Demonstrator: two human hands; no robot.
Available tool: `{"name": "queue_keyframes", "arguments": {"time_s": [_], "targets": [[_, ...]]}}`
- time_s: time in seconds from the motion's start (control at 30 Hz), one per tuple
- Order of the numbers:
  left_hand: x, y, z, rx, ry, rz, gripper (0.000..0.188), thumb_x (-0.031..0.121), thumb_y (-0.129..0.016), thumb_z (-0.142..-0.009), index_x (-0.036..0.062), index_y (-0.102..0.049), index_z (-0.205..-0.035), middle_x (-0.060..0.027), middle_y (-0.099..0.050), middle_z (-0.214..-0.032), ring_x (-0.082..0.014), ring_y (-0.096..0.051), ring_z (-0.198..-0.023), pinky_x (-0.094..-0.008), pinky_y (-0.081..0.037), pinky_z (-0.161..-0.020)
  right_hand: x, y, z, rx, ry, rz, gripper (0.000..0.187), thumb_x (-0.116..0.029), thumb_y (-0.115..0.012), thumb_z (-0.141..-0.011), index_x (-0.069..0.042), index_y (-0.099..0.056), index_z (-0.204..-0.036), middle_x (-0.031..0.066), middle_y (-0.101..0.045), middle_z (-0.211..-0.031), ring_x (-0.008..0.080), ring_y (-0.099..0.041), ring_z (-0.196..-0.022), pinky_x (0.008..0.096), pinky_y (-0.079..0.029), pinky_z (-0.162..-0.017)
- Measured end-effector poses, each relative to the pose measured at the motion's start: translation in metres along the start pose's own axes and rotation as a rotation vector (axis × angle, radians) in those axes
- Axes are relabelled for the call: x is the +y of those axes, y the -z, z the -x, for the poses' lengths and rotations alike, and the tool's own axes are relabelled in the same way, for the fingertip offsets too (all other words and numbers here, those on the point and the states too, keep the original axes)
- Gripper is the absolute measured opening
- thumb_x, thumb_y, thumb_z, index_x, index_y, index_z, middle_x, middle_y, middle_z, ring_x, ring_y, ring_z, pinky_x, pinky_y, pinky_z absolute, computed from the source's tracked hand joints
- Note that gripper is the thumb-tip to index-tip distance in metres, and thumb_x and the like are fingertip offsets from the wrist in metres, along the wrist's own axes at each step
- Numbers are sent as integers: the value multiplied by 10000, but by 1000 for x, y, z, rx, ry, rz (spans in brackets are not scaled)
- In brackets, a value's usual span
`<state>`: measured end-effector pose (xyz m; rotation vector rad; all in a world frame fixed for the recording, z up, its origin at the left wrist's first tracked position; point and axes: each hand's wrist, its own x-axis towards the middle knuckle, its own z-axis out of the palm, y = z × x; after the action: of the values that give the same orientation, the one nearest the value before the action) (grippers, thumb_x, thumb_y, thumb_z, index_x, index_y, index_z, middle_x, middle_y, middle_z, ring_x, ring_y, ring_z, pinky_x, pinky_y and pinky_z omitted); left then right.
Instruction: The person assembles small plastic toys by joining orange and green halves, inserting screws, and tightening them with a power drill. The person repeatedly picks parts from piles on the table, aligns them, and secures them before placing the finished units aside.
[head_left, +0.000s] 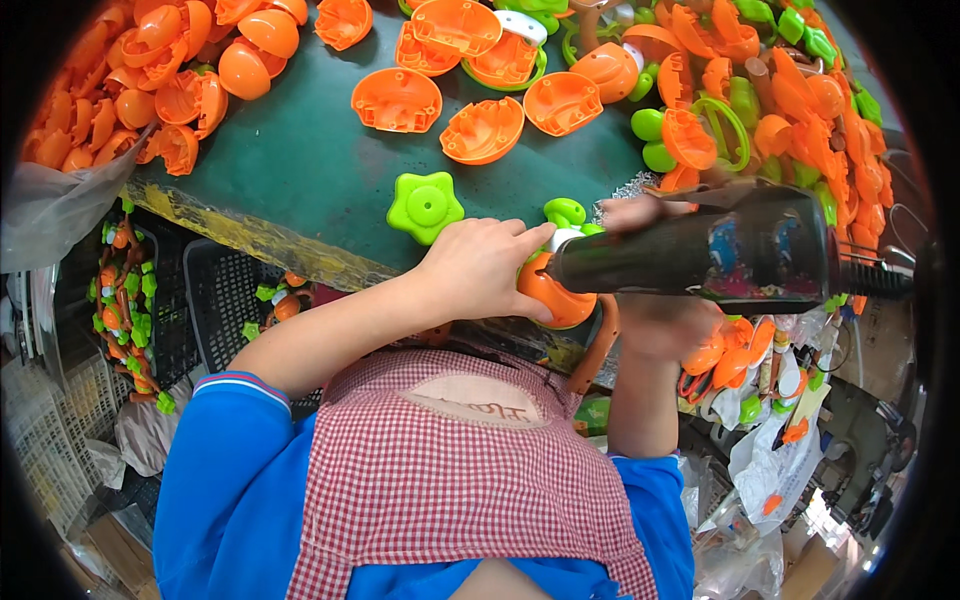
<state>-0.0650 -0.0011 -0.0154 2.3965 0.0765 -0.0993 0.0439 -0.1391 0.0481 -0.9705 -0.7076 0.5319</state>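
My left hand (480, 262) is closed round an orange rounded plastic toy shell (556, 298) near the table's front edge. A white piece and a green knob-like part (566, 212) show at the shell's far side. My right hand (668, 328), smeared by motion, wraps round a dark power screwdriver (680, 245) lying across the view. The screwdriver's narrow end is against or just above the shell; its tip is hidden. A bright green star-shaped plastic piece (425, 207) lies flat beyond my left hand.
Loose orange half shells (397, 100) lie on the green table (290, 150). Heaps of orange parts (160, 75) stand at the far left, with orange and green ones (760, 110) at the right. Small metal screws (632, 188) lie by the screwdriver. Black crates (220, 300) stand below the table's left edge.
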Motion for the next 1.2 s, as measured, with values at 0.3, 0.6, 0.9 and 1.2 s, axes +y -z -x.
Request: {"name": "queue_keyframes", "arguments": {"time_s": [0.3,0.6,0.9,1.2], "targets": [[5,5,-9,8,-61,-56,877,589,-798,-614,73,-575,-1286,-112,-619,-880,-306,-643,-818,-414,-518,-707,-15,1,1,96,-29,-118,921,-667,-553,-816,-25,-321,-1433,185,-592,-1030,300,-549,-981,430,-412,-870],[7,-1,-12,6,-66,-52,863,573,-819,-590,75,-594,-1258,-107,-626,-874,-302,-645,-810,-412,-518,-703,-4,8,13,205,77,-249,1009,-798,-484,-801,-21,-331,-1426,144,-623,-915,274,-569,-812,413,-417,-780],[-1,-4,-13,18,-74,16,834,560,-828,-576,85,-617,-1228,-92,-629,-806,-301,-650,-758,-416,-517,-658,25,9,4,-217,17,-78,776,-512,-824,-721,-11,-459,-1188,110,-590,-753,204,-577,-663,340,-496,-641],[1,0,-13,9,-49,43,617,549,-836,-576,68,-639,-908,-92,-642,-842,-310,-652,-800,-421,-523,-703,30,25,-24,-458,-60,-103,825,-587,-707,-812,-20,-395,-1325,85,-559,-726,200,-558,-622,359,-485,-602]]}}
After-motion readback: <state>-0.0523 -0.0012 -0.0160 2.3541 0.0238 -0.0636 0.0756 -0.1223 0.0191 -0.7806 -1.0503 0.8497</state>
